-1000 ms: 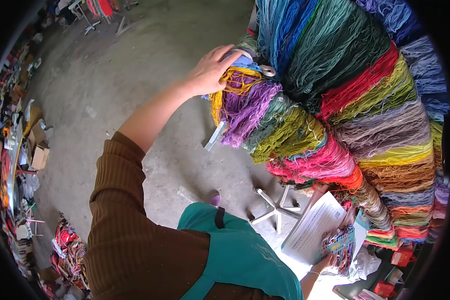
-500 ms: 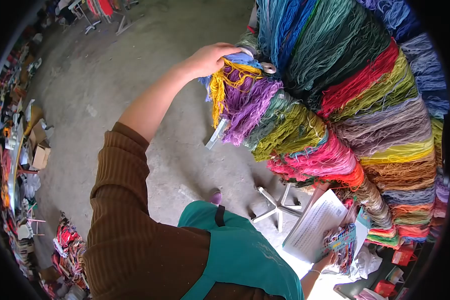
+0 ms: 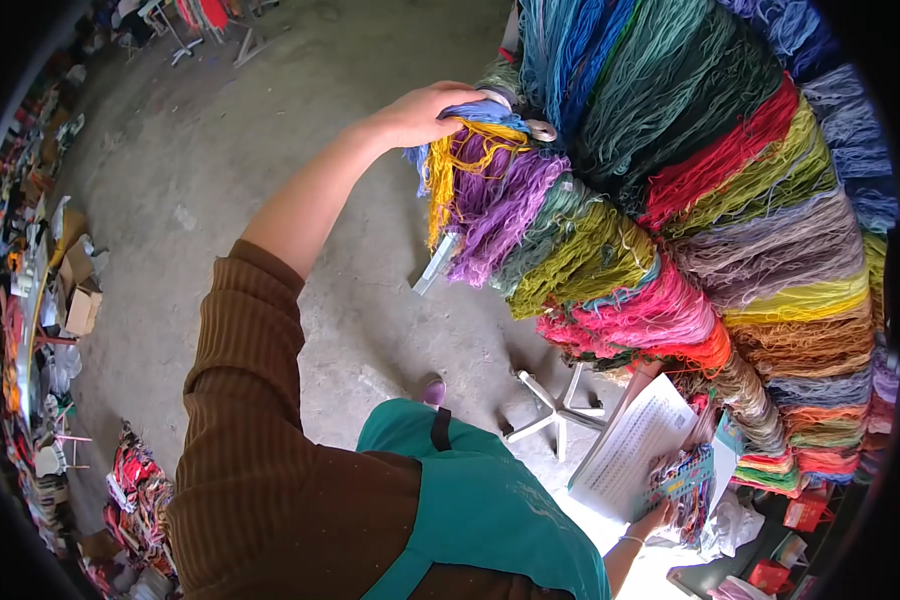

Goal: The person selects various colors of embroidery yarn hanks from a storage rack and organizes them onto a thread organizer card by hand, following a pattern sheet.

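Head view: hands well apart. The left hand [image 3: 420, 115] is laid over the near end of the hung row, fingers bent over pale blue yarn [image 3: 478, 112]; whether the yarn is pinched or only steadied cannot be told. Loose golden-yellow strands [image 3: 440, 185] are draped just below, beside a fluffy purple yarn skein [image 3: 515, 195]. Olive-green yarn [image 3: 590, 262] and bright pink yarn [image 3: 660, 312] are hung further along, in bands by colour, presumably so that shades can be told apart and reached singly.

The right hand [image 3: 652, 522] is closed at the lower edge of a turquoise card strip with pale dots [image 3: 688, 478], on which multicoloured thread ends [image 3: 682, 515] are bunched, likely as samples. A white printed sheet [image 3: 635, 430] is tilted beside it, printed face up, probably for reading. Beyond it, a white five-armed chair base [image 3: 560, 415] is seen on the grey concrete floor [image 3: 370, 300].

Hard to make out: the support under the yarn is mostly covered, only a flat metal end [image 3: 435, 263] being exposed. Left fingertips partly lost against yarn; right fingers mostly hidden by threads and card. Print too small to read. Right forearm cut by the teal apron [image 3: 500, 510]. Frame corners blacked out.
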